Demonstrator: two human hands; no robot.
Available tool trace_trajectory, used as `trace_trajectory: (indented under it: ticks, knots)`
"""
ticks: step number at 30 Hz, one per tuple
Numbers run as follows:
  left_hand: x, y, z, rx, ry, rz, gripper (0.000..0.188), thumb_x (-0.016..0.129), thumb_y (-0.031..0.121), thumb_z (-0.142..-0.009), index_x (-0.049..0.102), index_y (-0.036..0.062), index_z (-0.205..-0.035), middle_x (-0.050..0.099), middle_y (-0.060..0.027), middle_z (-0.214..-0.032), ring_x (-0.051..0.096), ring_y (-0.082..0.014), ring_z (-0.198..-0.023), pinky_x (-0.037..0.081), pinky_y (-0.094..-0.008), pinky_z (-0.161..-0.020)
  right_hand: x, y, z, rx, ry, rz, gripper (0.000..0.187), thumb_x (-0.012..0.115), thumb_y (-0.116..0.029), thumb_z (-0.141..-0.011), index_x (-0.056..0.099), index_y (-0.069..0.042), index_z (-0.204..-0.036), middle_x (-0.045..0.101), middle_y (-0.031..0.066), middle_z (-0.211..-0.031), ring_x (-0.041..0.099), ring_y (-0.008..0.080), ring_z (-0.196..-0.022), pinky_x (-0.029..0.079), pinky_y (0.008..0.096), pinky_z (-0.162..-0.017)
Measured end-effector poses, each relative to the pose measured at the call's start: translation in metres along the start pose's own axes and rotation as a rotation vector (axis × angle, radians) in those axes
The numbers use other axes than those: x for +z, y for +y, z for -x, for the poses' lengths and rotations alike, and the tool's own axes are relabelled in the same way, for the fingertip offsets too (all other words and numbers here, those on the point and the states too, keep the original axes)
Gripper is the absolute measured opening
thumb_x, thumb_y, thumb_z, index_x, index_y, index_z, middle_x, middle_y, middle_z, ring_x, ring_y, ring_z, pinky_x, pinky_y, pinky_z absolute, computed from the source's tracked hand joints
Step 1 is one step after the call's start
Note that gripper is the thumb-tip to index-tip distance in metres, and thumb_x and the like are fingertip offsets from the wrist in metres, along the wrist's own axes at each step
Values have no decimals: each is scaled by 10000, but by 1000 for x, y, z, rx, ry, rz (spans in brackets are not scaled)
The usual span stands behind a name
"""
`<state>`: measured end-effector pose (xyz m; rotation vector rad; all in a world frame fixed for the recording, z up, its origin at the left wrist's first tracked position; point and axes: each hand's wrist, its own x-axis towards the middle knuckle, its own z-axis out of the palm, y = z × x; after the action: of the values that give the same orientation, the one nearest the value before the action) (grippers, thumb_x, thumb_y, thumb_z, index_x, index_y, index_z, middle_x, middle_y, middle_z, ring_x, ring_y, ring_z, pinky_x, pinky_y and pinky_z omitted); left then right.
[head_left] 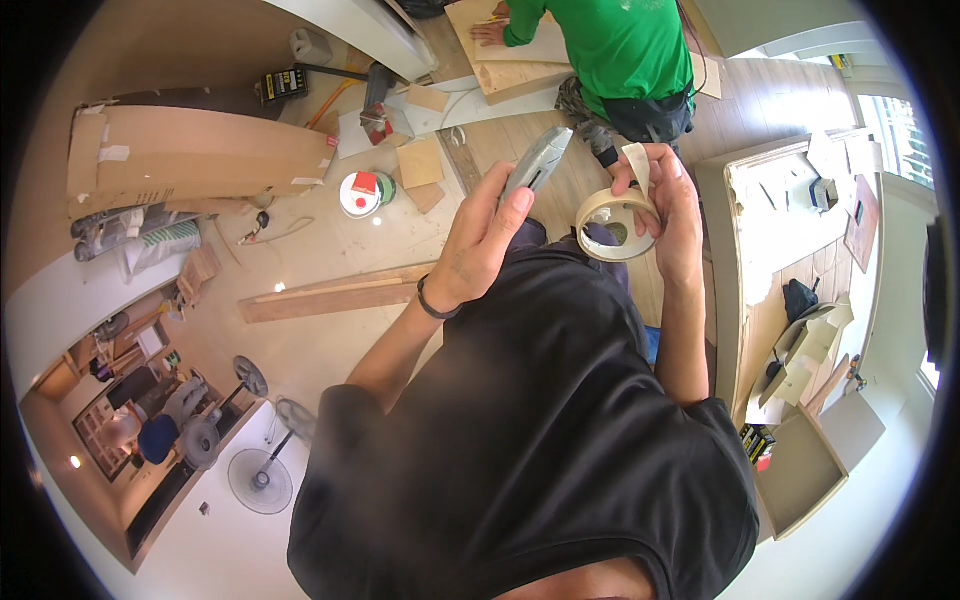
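Observation:
In my left hand (475, 240), raised in front of my chest, is a grey utility knife (541, 160), tilted up and to the right. The thumb lies along its side; whether the blade is out I cannot tell. My right hand (672, 205) holds a roll of cream masking tape (588, 226) by its rim, with the open ring facing me. A short loose end of tape (637, 164) stands up from the roll beside the fingers. Knife and tape are apart, a small gap between them.
Ahead, a person in a green shirt (632, 60) bends over wooden boards (510, 80). On the left lie a large cardboard box (195, 155), a white bucket (362, 196) and a long plank (335, 295). A cluttered worktable (728, 200) stands at right. Standing fans (262, 480) are at lower left.

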<state>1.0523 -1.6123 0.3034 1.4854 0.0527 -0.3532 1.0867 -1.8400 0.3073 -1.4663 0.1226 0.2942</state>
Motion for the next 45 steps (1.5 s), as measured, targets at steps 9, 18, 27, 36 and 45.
trace_trajectory:
  ticks: [9,18,27,36,45]
  knots:
    - [1,6,2,88,26,-204,374,529,371,-1022,542,1,-1070,492,-95,-704,455,-162,-629,399,-312,-606,-4,0,-2,-6,-10,10,537,286,-448,-1051,574,-5,-1143,625,41,-851,393,13,-529,282,166,-456]
    - [4,4,9,330,125,-299,374,665,366,-951,569,7,-913,502,-87,-597,443,-181,-519,380,-304,-510,-11,0,2,-20,38,-35,518,335,-451,-1044,609,-20,-1130,643,27,-831,326,24,-492,287,185,-464]
    - [6,-5,-4,202,114,-131,439,563,429,-997,551,18,-846,486,-58,-608,428,-135,-535,335,-275,-502,1,-13,19,26,-81,92,394,415,-386,-1038,584,-49,-1151,633,-10,-861,469,18,-660,335,177,-528]
    - [7,10,-19,-117,-213,539,547,346,502,-1052,559,3,-978,484,-5,-703,406,-68,-573,336,-223,-544,10,-14,17,84,-143,237,336,570,-302,-1014,551,10,-1136,672,74,-896,606,108,-797,474,270,-708]
    - [10,8,-19,-123,-266,602,578,320,533,-1056,516,-2,-962,369,36,-649,292,-39,-505,255,-202,-474,-2,-13,24,97,-98,217,355,581,-317,-1010,553,11,-1141,670,84,-871,612,121,-824,484,284,-756]
